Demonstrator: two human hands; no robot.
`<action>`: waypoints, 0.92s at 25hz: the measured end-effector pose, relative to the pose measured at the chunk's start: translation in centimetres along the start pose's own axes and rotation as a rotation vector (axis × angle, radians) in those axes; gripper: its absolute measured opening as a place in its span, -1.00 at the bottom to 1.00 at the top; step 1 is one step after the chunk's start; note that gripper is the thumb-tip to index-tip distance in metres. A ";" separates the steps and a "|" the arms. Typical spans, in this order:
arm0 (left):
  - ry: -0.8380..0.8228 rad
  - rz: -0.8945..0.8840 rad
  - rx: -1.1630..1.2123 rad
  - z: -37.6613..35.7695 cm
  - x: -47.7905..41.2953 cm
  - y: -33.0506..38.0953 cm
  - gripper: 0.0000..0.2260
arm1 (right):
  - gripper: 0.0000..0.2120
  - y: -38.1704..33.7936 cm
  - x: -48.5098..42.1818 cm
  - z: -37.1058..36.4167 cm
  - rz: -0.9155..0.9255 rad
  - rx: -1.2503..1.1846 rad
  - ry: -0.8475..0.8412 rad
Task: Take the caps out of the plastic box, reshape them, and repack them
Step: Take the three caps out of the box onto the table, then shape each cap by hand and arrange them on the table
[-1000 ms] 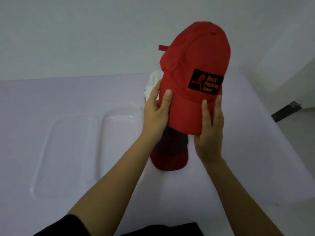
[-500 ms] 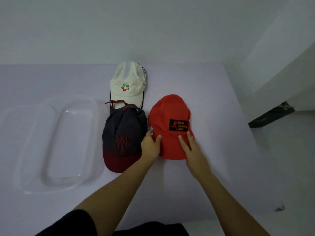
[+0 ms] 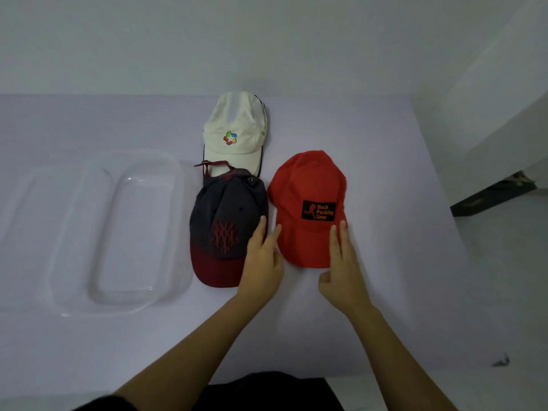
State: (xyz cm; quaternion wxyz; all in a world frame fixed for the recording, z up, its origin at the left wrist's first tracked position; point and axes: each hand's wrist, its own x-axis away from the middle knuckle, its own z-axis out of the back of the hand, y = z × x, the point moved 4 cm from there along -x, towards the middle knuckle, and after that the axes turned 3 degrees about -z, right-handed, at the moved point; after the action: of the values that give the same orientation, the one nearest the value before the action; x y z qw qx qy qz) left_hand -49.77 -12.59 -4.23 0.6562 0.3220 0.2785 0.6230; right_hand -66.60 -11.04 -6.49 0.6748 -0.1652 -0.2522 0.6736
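Note:
Three caps lie on the pale table (image 3: 385, 292). A red cap (image 3: 308, 185) with a black patch sits at the right, brim toward me. A dark grey cap (image 3: 225, 209) with a maroon brim lies to its left, and a white cap (image 3: 237, 126) with a coloured logo lies behind that. My left hand (image 3: 262, 262) rests flat at the red brim's left edge, fingers between the grey and red caps. My right hand (image 3: 342, 268) lies with straight fingers on the brim's right side. Neither hand grips anything. The clear plastic box (image 3: 178, 188) stands empty at the left.
What looks like the box's clear lid (image 3: 35, 209) lies flat to the left of the box. The table's right edge drops off to a white floor with a dark object (image 3: 492, 197). A white wall stands behind the table.
A second ago both hands held the red cap up in the air. It came down onto the table beside the grey cap, and my fingers have since loosened to lie flat at its brim.

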 end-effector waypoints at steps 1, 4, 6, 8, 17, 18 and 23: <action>0.076 0.002 -0.009 1.4 1.3 -1.0 -0.51 | -0.16 -1.2 0.7 -0.4 0.010 -0.036 0.048; 0.116 0.114 -0.142 4.2 3.9 -5.6 -0.29 | -0.26 -5.8 1.9 -3.8 0.128 -0.052 -0.040; -0.002 0.193 -0.225 4.7 4.5 -8.3 -0.13 | -0.25 -8.2 1.8 -6.4 0.192 -0.022 -0.194; -0.105 0.177 -0.278 4.7 4.7 -9.9 -0.08 | -0.22 -9.6 1.0 -8.1 0.186 0.006 -0.290; -0.097 -0.129 -0.533 5.7 5.2 -8.5 -0.20 | -0.16 -11.4 0.3 -8.2 0.059 0.159 -0.151; -0.054 -0.175 -0.529 6.3 5.3 -7.8 -0.19 | -0.18 -12.1 0.0 -7.6 0.039 0.166 -0.090; 0.078 -0.240 -0.349 10.8 3.4 -5.2 -0.23 | -0.28 -16.3 0.1 -4.4 0.111 0.147 0.244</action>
State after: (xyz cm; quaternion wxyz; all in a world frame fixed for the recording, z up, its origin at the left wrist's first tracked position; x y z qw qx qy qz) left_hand -37.91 -10.08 -1.23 0.7601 0.1437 0.2278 0.5913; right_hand -50.69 -11.04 -0.95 0.6724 -0.2095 -0.1088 0.7015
